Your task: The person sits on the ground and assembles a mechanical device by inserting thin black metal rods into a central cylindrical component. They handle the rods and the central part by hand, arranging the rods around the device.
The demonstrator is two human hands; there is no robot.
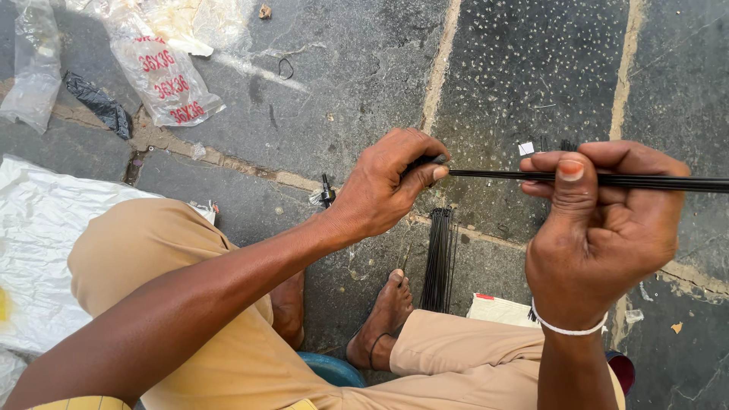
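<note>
The left hand (pixel 383 186) is closed around one end of a thin bundle of black rods (pixel 493 175), thumb pressed against the fingers, while the right hand (pixel 600 220) pinches the same rods further along, thumb on top and fingers curled beneath; the bundle runs level between the two hands and on past the right edge of view. The rods look like slim metal wires: light, stiff enough to hold straight across the gap, yet likely springy and smooth, so they could slide or fan apart unless gripped firmly near the ends and kept bunched. A second bundle (pixel 439 262) of the same black rods lies on the floor (pixel 357 68) near a bare foot (pixel 383 319). The floor is rough grey stone slabs with pale joints, one slab pitted with light specks. Crinkled clear plastic bags (pixel 163 72) with red print lie at upper left, and a white sheet (pixel 34 243) at left.
</note>
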